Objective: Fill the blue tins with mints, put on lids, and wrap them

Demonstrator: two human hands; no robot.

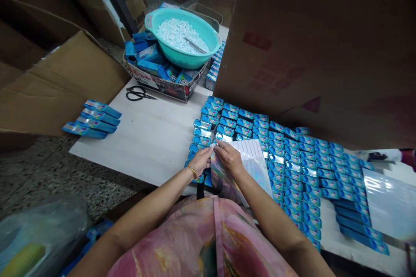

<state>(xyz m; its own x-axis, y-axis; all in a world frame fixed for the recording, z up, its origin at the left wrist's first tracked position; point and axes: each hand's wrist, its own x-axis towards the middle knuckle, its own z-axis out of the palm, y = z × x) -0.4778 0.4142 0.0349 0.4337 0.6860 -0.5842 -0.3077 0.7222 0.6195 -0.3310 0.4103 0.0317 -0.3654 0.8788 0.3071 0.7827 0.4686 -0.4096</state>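
My left hand, with a gold bangle at the wrist, is closed in a pinch at the top corner of a shiny, rainbow-tinted plastic sheet. Touching it from the right, my right hand pinches the same corner, where a small white bit shows between the fingertips. Behind my right hand lies a white sheet with printed lines, partly under the glossy film. Both rest over rows of small blue packs with rounded tops, standing close together on the table. Some packs are hidden beneath my hands and the sheets.
A turquoise basin of small white pieces, with tweezers in it, sits on a carton of blue packs. Black scissors and several blue packs lie on the white table. A tall cardboard box stands behind the rows.
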